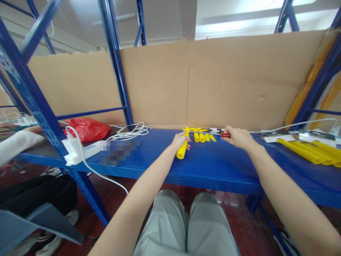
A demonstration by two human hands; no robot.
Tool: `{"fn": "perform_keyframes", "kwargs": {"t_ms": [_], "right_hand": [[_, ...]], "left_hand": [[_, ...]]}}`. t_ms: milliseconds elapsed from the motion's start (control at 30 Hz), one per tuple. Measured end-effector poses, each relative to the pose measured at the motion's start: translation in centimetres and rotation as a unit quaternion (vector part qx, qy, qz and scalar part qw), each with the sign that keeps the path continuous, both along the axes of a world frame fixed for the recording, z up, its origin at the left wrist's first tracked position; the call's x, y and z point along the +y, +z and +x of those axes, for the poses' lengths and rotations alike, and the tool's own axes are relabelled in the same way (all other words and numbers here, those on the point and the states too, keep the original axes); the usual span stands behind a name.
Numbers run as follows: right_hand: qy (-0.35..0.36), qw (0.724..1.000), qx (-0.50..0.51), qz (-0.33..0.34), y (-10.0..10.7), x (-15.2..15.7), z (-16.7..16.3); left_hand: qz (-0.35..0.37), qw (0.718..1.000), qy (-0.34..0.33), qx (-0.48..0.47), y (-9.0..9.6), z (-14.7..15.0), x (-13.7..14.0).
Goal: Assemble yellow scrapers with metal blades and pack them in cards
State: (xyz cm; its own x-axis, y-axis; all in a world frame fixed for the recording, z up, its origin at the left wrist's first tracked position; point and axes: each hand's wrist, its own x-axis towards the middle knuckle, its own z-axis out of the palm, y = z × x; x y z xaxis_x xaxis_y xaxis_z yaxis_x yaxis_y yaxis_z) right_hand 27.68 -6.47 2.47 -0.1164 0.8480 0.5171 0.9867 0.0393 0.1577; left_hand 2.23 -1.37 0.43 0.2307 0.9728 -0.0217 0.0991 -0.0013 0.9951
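Clasped yellow tube (182,151) in left grip (179,140), near end protruding; grasped red-handled tool (226,135) in right grip (238,137), right of tube.

Workshop, blue metal racking (117,67), cardboard partition (157,83), red-handled tool (225,135)

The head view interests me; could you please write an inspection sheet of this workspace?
Surface: blue shelf, partly covered.
Job's things: yellow tube; red-handled tool; small yellow pieces; longer yellow tubes at right.
Clutter: red plastic bag, left; pixelated patch, contents unreadable.
Left hand: wrapped around the yellow tube.
Right hand: holds the red-handled tool.
Cables: white cable coil right of the bag; white power strip.
Surroundings: cardboard panel behind; blue rack post.
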Motion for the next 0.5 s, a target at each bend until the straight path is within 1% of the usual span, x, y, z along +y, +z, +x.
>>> {"fn": "perform_keyframes", "kwargs": {"t_ms": [67,233,500], "right_hand": [[0.019,1.0,-0.003,0.004,-0.1,0.1,0.0],[0.051,0.998,0.003,-0.029,-0.2,0.0,-0.1],[0.053,0.997,-0.006,-0.048,-0.9,0.6,-1.0]], "left_hand": [[0.0,1.0,-0.002,0.0,0.0,-0.1,0.1],[0.007,1.0,-0.004,-0.005,-0.2,-0.2,0.3],[0.002,0.999,0.032,-0.009,-0.2,-0.5,0.6]]}}
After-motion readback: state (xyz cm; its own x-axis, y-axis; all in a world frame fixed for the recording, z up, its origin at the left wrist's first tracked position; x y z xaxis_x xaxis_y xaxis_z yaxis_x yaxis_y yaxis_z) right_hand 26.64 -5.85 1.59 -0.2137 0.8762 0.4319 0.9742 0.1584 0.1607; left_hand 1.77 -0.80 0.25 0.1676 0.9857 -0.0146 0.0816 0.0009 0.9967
